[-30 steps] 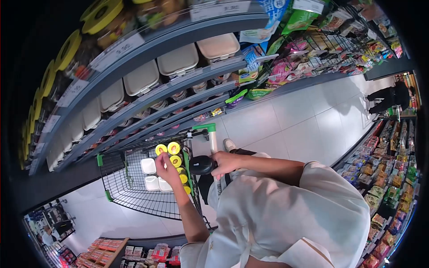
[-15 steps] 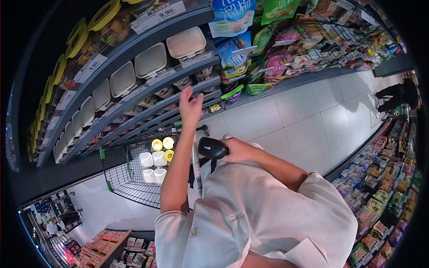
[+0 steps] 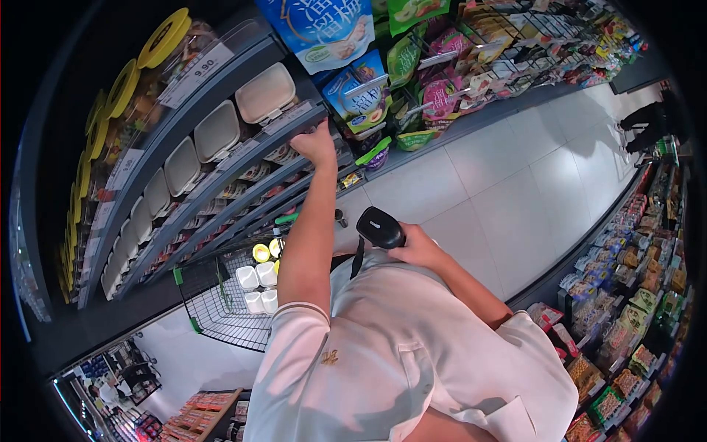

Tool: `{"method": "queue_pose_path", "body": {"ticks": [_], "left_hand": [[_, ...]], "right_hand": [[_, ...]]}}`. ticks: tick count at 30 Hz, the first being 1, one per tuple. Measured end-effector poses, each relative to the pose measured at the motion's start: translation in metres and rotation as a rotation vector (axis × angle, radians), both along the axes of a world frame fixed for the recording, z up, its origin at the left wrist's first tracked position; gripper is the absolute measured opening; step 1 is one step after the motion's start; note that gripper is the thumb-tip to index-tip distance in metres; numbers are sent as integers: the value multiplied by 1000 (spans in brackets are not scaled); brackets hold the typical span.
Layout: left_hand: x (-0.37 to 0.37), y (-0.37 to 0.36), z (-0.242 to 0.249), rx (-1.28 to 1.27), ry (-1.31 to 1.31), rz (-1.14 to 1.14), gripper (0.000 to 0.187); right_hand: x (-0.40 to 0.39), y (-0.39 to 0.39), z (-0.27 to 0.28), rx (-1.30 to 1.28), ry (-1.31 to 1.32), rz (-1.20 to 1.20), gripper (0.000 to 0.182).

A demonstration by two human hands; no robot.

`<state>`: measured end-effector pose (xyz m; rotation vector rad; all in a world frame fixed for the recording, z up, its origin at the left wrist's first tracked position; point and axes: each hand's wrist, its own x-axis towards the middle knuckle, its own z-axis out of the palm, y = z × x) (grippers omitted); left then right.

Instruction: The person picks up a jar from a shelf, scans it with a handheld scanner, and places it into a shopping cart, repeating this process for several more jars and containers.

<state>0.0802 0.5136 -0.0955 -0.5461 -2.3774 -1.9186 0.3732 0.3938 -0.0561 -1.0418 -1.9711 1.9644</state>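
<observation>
My left hand (image 3: 317, 144) reaches forward to the shelf, at the front edge of a tier below the pale lidded boxes (image 3: 266, 93). Its thumb and fingers are apart, with the fingertips close to the grey shelf lip (image 3: 298, 121); no item shows in it. Small cups (image 3: 281, 154) sit on the tier just below. My right hand (image 3: 418, 247) is closed around a black rounded device (image 3: 381, 227) with a small white logo, held before my waist. A black strap (image 3: 358, 258) hangs beside it.
A black wire shopping cart (image 3: 221, 313) stands left of my body, holding white tubs (image 3: 256, 276) and yellow-lidded containers (image 3: 261, 253). Snack bags (image 3: 356, 92) hang ahead. Yellow-lidded jars (image 3: 163, 40) line the upper shelf. Packaged goods (image 3: 626, 324) fill the right side. A person's dark-clothed legs (image 3: 646, 124) show far right.
My left hand has moved from in front of the shelf up to its edge. The black device in my right hand has shifted up and right and turned. The view has turned slightly.
</observation>
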Motion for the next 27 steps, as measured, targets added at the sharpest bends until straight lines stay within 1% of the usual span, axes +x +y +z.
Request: {"method": "queue_pose_path", "body": {"ticks": [3, 6, 9, 11, 13, 14, 16, 18, 19, 22, 23, 25, 26, 27], "left_hand": [[-4, 7, 7, -6, -136, 10, 32], [-4, 10, 6, 82, -190, 48, 20], [-2, -3, 3, 232, -385, -134, 42], [-4, -10, -20, 181, -192, -86, 65], [-3, -21, -27, 182, -133, -128, 84], [-4, -30, -31, 210, -169, -194, 91], [3, -49, -26, 242, -216, -248, 97], [18, -65, -14, 251, -232, -225, 94], [25, -78, 4, 201, -238, -264, 95], [30, -116, 20, 216, -447, -454, 95], [29, -129, 16, 248, -500, -509, 86], [25, -155, 24, 312, -815, -589, 77], [25, -168, 27, 346, -973, -623, 72], [26, -181, 24, 412, -1016, -713, 59]], "right_hand": [[3, 3, -7, 14, 24, -20, 45], [5, 7, -8, 4, -16, -12, 45], [2, 13, 1, -48, -45, -28, 46], [0, 17, 2, -59, -17, -46, 46], [-2, 22, 0, -40, 42, -56, 47], [-4, 25, -1, -24, 48, -77, 45], [-6, 29, -1, 9, 57, -115, 42], [-7, 35, 0, -100, 68, -131, 38], [-8, 39, 1, -155, 75, -139, 36], [-6, 50, 14, -163, 105, -113, 32], [-8, 53, 22, -199, 135, -116, 30], [-7, 62, 53, -242, 151, -81, 30], [-6, 66, 60, -266, 158, -60, 31], [-3, 71, 58, -234, 161, 24, 32]]}}
